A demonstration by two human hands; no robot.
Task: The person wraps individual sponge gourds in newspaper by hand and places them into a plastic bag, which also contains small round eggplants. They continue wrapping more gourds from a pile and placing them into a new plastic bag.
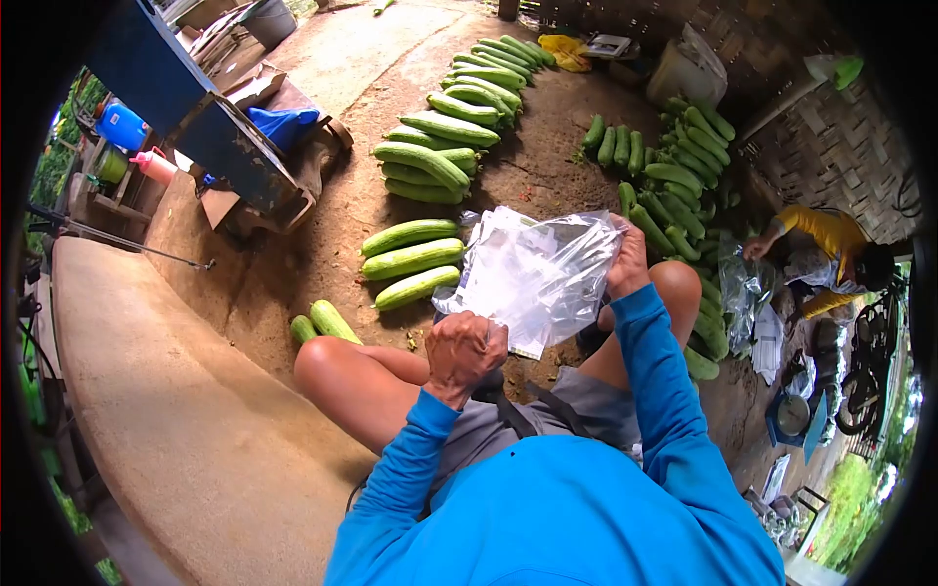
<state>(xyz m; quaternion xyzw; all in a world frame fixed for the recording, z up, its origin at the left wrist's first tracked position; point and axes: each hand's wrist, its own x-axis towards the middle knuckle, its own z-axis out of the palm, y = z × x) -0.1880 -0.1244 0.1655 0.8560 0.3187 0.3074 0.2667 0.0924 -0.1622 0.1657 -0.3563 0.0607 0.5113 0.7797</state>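
Note:
A clear plastic bag [572,259] is stretched between my two hands over my lap. My left hand [467,356] is closed in a fist at its near left corner. At the upper right edge, my right hand [628,256] pinches the plastic. Printed white paper [503,256] shows under or through the bag. Just left of the bag lie three long green cucumbers [412,262] on the dirt floor, with a couple more cucumbers [330,320] by my left knee.
A long row of cucumbers [454,129] curves away ahead, and another pile [684,186] lies to the right. A person in a yellow sleeve [821,230] handles a clear bag [747,278] there. A low concrete ledge [176,391] runs along my left.

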